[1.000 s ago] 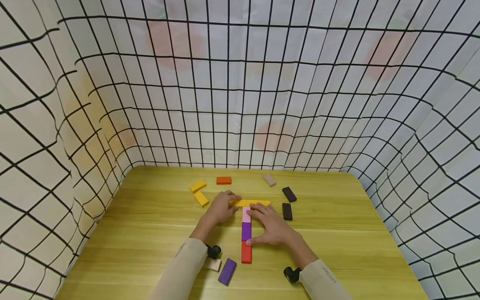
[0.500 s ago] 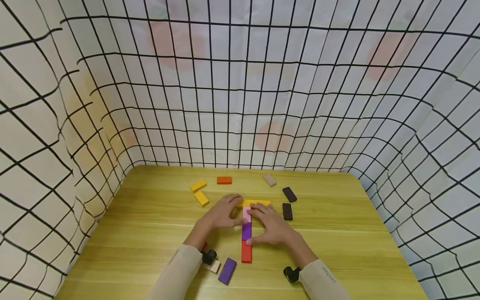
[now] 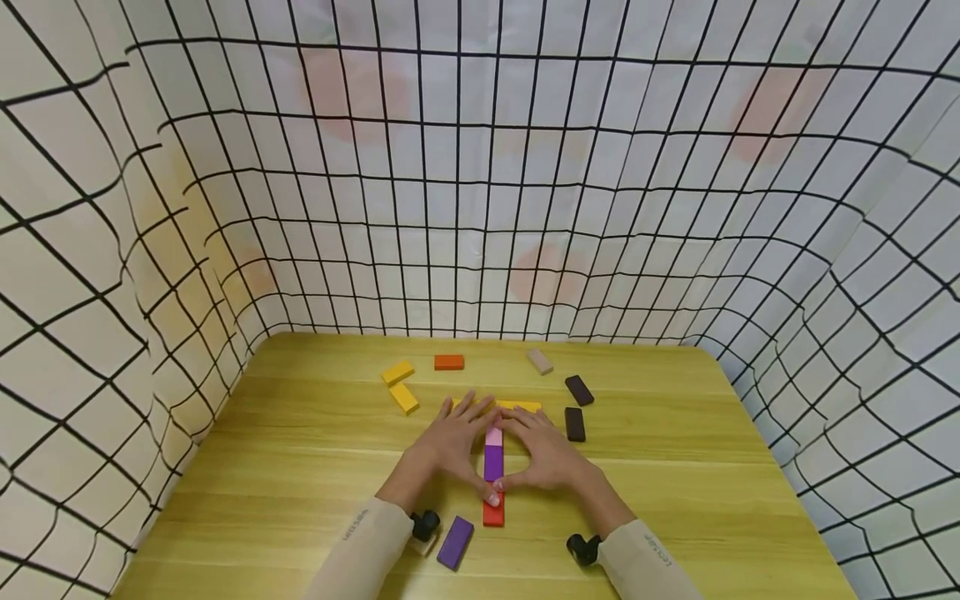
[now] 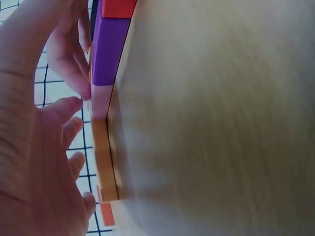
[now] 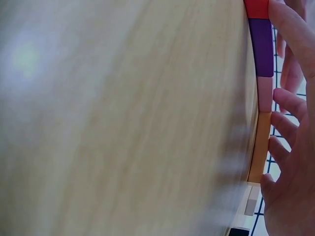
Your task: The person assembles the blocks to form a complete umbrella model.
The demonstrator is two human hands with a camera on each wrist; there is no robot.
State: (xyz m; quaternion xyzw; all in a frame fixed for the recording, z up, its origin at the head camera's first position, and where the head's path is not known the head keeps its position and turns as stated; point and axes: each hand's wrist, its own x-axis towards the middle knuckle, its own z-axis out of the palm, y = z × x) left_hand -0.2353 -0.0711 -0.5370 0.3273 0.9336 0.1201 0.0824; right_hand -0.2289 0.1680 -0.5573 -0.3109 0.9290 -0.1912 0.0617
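Note:
Flat blocks form a T on the wooden table. Two yellow blocks make its far bar; pink, purple and red blocks line up as its stem. My left hand spreads over the left side, fingertips at the bar and thumb on the red block, partly hiding the left yellow block. Opposite, my right hand has fingertips by the bar's middle and thumb at the purple-red joint. The wrist views show the stem's purple block end to end with its neighbours.
Loose blocks lie around: two yellow and an orange one at far left, a beige one and two dark ones at right. Nearer are a purple block and a half-hidden pale one. Black mesh rises behind the table.
My left hand has shifted from the left yellow block towards the stem, its fingers spreading and its thumb swinging down to the red block. The right hand stays in place.

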